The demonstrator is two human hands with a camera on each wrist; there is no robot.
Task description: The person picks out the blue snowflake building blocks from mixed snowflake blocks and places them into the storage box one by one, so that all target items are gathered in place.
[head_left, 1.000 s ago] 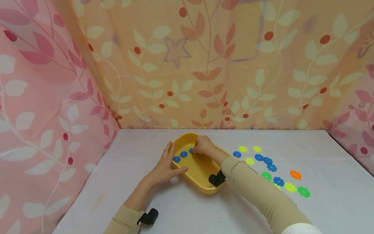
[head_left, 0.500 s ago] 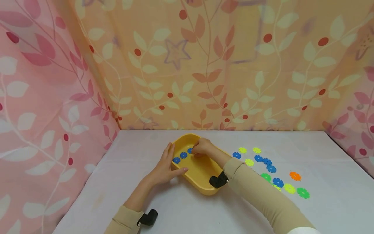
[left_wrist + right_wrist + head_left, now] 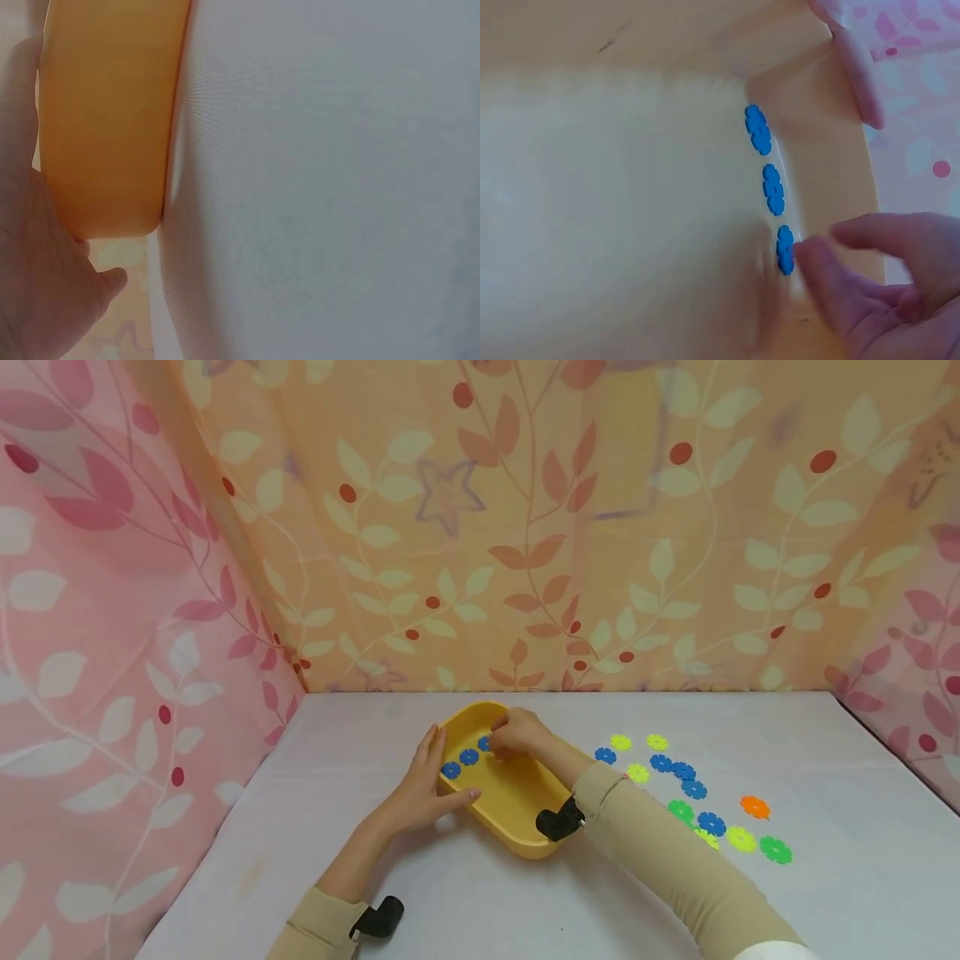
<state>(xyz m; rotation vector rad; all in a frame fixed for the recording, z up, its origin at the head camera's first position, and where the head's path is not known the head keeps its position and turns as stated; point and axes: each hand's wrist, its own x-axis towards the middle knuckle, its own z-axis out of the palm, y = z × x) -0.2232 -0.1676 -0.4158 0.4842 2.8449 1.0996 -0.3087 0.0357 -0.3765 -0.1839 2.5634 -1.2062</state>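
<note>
Right hand (image 3: 521, 732) inside the yellow tray (image 3: 513, 789), fingers parted, gripping nothing, just beside the last of 3 blue discs (image 3: 468, 757) along the end wall! A stray brush could skew that row; if the left hand (image 3: 418, 785), fingers straight against the corner, pushes, everything may swivel.

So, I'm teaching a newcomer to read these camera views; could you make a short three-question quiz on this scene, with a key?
1. Count: how many blue discs can be seen inside the yellow tray?
2. Fill in the gap: the ____ hand reaches inside the tray, next to the end disc of the row.
3. Multiple choice: where does the orange disc lie?
A) inside the tray
B) on the table
C) under the tray

Key:
1. Three, in a row along one end.
2. Right; the right hand is at that disc.
3. B.
</note>
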